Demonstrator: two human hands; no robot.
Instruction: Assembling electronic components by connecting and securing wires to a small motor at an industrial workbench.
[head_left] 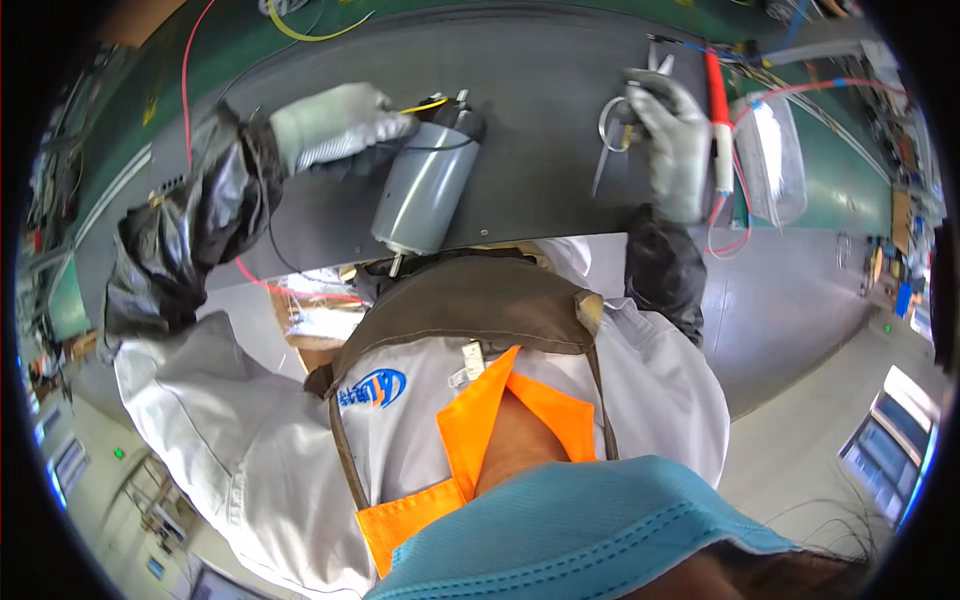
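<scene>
Grey cylinder [425, 190], motor-like, lying on the dark bench top [545, 170] right at the front edge, tilted a bit, in front of me and left of my right hand. Thin shaft [396, 264] sticks out of its near end, toward my brown apron [470, 300]. Far end is dark, with a yellow wire [424, 106] by it; a dark wire [440, 148] crosses the body near that end.

My left hand [340, 125], grey-white glove, is just beside the far end, fingers curled together where the yellow wire ends; can't tell if I'm pinching it. My right hand [672, 140], same kind of glove, is well apart from the cylinder, over a scissors-like metal tool [602, 122] with a ring handle; fingers bent, blurred, can't tell if they're clamped on it.

Just right of that hand: red-and-white rod [718, 110], then a clear tray [796, 190] with white contents. Black oversleeves [195, 205] on both my forearms. Green mat [845, 165] beyond the tray, red cable [187, 80] far left.
</scene>
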